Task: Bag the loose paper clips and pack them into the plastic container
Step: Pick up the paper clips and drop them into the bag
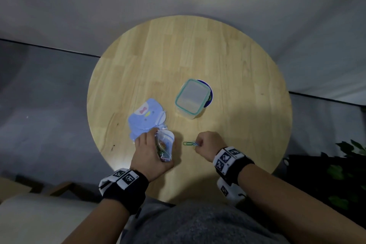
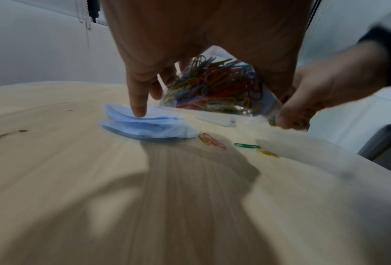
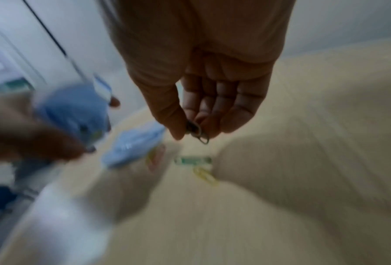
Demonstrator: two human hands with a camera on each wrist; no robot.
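My left hand grips a clear zip bag stuffed with coloured paper clips, held just above the table; one finger touches a stack of blue printed bags. To its right, my right hand pinches a paper clip between thumb and fingers, low over the wood. Loose clips lie on the table between the hands: a green one, a yellow one and a red and yellow pair. The clear plastic container with a teal rim stands beyond both hands.
Everything sits on a round wooden table. The container rests partly over a dark blue and white disc. A leafy plant stands at the right, off the table. The wrist views are motion-blurred.
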